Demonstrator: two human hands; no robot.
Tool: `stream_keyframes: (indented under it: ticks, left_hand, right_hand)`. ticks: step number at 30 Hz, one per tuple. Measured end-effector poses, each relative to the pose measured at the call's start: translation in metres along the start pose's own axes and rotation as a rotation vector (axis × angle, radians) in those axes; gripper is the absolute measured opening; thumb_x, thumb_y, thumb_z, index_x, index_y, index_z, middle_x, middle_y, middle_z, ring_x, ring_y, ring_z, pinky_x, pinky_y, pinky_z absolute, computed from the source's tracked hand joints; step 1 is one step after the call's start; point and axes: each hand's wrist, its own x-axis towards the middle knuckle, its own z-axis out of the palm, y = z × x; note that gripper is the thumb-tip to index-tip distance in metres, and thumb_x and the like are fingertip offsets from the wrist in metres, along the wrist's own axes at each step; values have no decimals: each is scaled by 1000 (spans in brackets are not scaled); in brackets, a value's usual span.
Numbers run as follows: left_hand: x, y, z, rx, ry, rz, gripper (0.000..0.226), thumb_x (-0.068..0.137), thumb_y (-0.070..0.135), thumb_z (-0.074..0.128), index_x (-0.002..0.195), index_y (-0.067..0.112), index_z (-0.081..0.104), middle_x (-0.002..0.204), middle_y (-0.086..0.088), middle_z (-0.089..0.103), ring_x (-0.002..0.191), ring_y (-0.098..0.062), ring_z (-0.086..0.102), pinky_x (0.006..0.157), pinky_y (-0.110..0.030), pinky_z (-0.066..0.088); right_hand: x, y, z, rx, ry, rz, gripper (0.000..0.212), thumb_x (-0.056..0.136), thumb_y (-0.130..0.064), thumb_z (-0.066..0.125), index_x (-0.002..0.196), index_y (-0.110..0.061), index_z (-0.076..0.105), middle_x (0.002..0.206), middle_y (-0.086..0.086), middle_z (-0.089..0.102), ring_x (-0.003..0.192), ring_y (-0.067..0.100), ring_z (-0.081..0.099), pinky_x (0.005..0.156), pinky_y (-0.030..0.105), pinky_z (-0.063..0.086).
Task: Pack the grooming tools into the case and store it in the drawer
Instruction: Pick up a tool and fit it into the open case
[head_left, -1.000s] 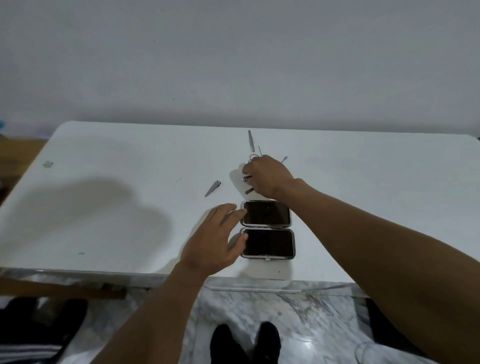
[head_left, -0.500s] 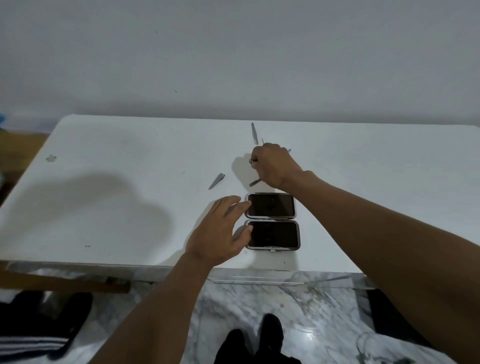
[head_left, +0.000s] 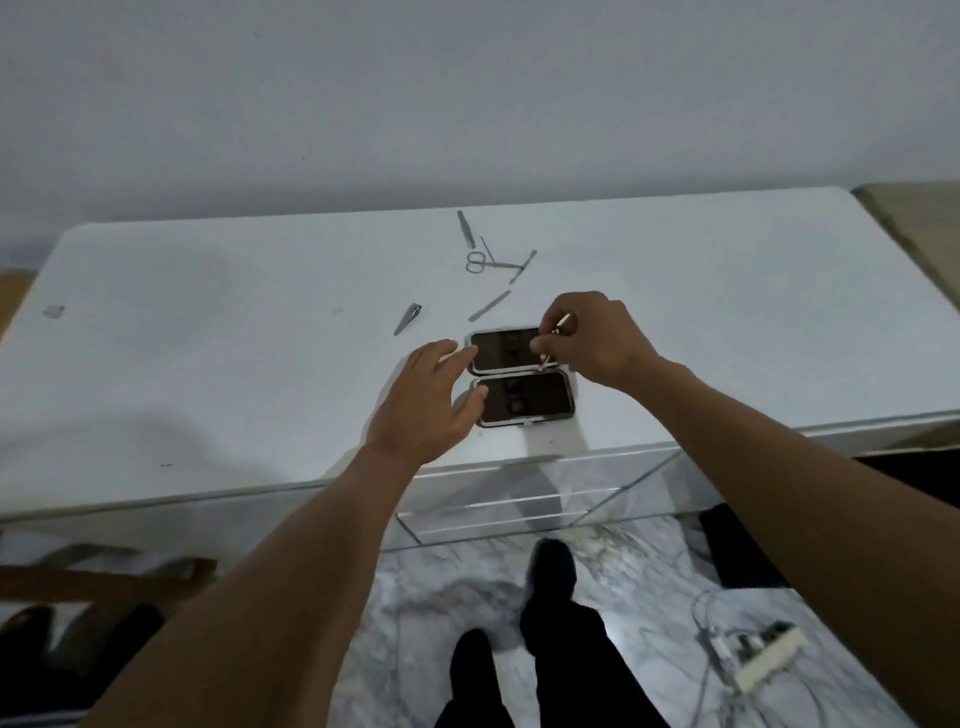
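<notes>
An open dark case (head_left: 522, 376) with metal rims lies flat in two halves near the front edge of the white table (head_left: 208, 364). My right hand (head_left: 597, 338) pinches a small metal tool (head_left: 558, 332) over the right end of the far half. Fingers spread, my left hand (head_left: 428, 402) rests against the case's left side. Behind the case lie a nail clipper (head_left: 408, 318), a slim file (head_left: 489, 305), small scissors (head_left: 485, 262), tweezers (head_left: 465, 228) and another thin tool (head_left: 523, 266).
A mirrored drawer front (head_left: 498, 499) sits under the table edge below the case. A power strip with cables (head_left: 763, 657) lies on the marble floor at the right. My feet (head_left: 545, 597) stand in front of the table.
My right hand has pulled back from the loose tools to the far half of the case, carrying a small metal tool. The scissors and thin tools are now uncovered. The left hand stays at the case.
</notes>
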Motion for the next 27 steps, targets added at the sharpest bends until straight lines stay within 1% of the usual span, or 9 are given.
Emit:
stream_keyframes:
  ticks: [2, 5, 7, 10, 13, 15, 19, 22, 27]
  left_hand:
    - [1, 0, 0, 0, -8, -4, 60, 89, 48, 45, 132, 8, 60, 130, -15, 58, 123, -30, 51, 105, -34, 38]
    - [0, 0, -1, 6, -17, -13, 63, 90, 51, 42, 134, 10, 58, 134, -14, 57, 126, -29, 50, 106, -34, 38]
    - [-1, 0, -1, 16, -28, -6, 61, 92, 50, 43, 137, 10, 56, 137, -14, 55, 128, -29, 49, 107, -35, 37]
    - [-1, 0, -2, 133, -78, 7, 57, 96, 47, 45, 143, 15, 49, 144, -10, 50, 136, -27, 43, 114, -49, 29]
    - [-3, -3, -5, 237, -133, 6, 59, 98, 52, 38, 149, 22, 37, 153, -4, 41, 145, -24, 30, 116, -58, 19]
    - [-6, -6, -6, 233, -186, 10, 68, 95, 59, 27, 154, 25, 28, 159, -3, 31, 149, -23, 20, 118, -56, 15]
    - [-9, -11, -4, 258, -225, 27, 78, 90, 67, 9, 156, 26, 17, 163, -2, 20, 151, -22, 12, 121, -53, 11]
    - [-10, -11, -2, 276, -203, 32, 77, 91, 66, 9, 156, 26, 17, 163, -1, 22, 151, -21, 12, 121, -52, 12]
    - [-9, -12, -1, 274, -169, 20, 72, 93, 65, 17, 155, 28, 21, 161, 1, 26, 150, -19, 15, 120, -49, 12]
  right_hand:
    - [-10, 4, -2, 22, -23, 30, 20, 74, -27, 80, 79, -13, 67, 71, 1, 68, 67, 20, 67, 67, 31, 55]
    - [-22, 11, -2, 36, -42, 43, 22, 71, -27, 83, 77, -13, 67, 65, 1, 69, 56, 14, 66, 57, 21, 50]
    - [-27, 14, 0, 19, -57, 35, 22, 70, -28, 84, 77, -15, 68, 67, 0, 68, 57, 13, 65, 56, 21, 49]
    - [-32, 18, 3, -9, -62, 28, 19, 70, -26, 84, 76, -15, 69, 73, 4, 70, 68, 19, 67, 67, 30, 54]
    - [-33, 17, 7, -29, -69, 4, 16, 72, -22, 82, 77, -14, 70, 72, 4, 69, 69, 19, 65, 63, 24, 52]
    - [-34, 19, 9, -68, -77, -22, 14, 74, -19, 81, 81, -13, 71, 73, 2, 67, 67, 16, 61, 56, 17, 43]
    - [-34, 25, 13, -254, -114, -165, 12, 81, -13, 70, 93, -12, 71, 91, 12, 72, 83, 28, 63, 72, 30, 49]
    - [-34, 26, 15, -386, -127, -257, 15, 87, -16, 62, 99, -13, 71, 95, 15, 72, 86, 34, 63, 76, 35, 51]
    - [-34, 23, 13, -405, -119, -283, 18, 87, -15, 62, 100, -13, 74, 102, 10, 72, 93, 30, 63, 76, 30, 45]
